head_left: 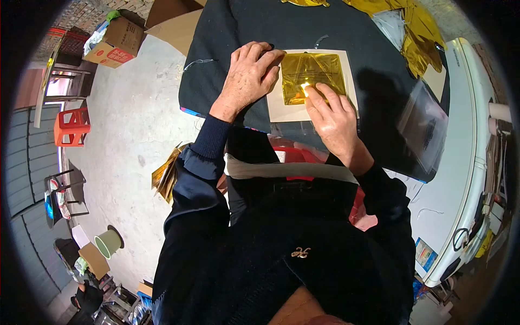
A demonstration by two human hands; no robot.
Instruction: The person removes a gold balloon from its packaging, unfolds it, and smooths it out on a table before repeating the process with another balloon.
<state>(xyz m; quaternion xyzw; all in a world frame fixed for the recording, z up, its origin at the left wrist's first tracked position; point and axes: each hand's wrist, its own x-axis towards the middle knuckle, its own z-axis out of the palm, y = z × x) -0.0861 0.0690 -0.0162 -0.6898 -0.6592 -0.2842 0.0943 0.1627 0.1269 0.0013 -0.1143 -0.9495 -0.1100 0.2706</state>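
Observation:
A shiny gold foil square (311, 67) lies on a cream card (281, 112) on the dark cloth-covered table (216, 32). My left hand (248, 77) rests at the card's left side, its index fingertip touching the foil's upper left corner. Its fingers are bent but apart, and I see nothing held in them. My right hand (335, 125) lies over the lower right part of the foil, with its fingers stretched out and their tips on the surface. A bright glint shows beside those fingertips. Part of the foil's lower right corner is hidden under this hand.
Crumpled gold foil (421, 38) and a clear plastic piece (389, 24) lie at the table's far right. Clear plastic bags (425, 127) sit near the right edge. A white appliance (460, 162) stands beyond. Leftward are a red stool (72, 127), cardboard box (116, 43) and green bin (108, 244).

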